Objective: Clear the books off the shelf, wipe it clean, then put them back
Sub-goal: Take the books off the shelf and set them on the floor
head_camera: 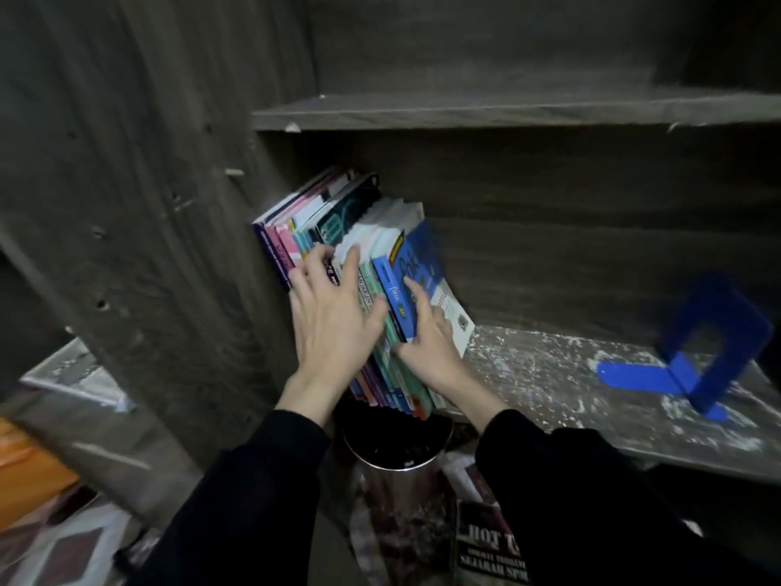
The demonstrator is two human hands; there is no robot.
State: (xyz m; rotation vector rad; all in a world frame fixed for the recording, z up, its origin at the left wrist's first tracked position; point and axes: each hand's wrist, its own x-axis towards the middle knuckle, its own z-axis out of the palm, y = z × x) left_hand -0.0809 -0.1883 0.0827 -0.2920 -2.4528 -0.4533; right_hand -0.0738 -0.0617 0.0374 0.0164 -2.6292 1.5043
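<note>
Currently: shelf is speckled with white dust, not yet wiped. Books stand in a tilted row at its left end, near the front edge. Open bin sits directly below them. Blue bookend is far right, well apart, supporting nothing. Left hand lies flat, fingers spread, pressing the spines. Right hand rests on the blue book at the row's right end; whether its thumb pinches the book, cannot tell. Risk: if only part of the row is lifted, the unpropped rest could topple right or drop into the bin.
</note>
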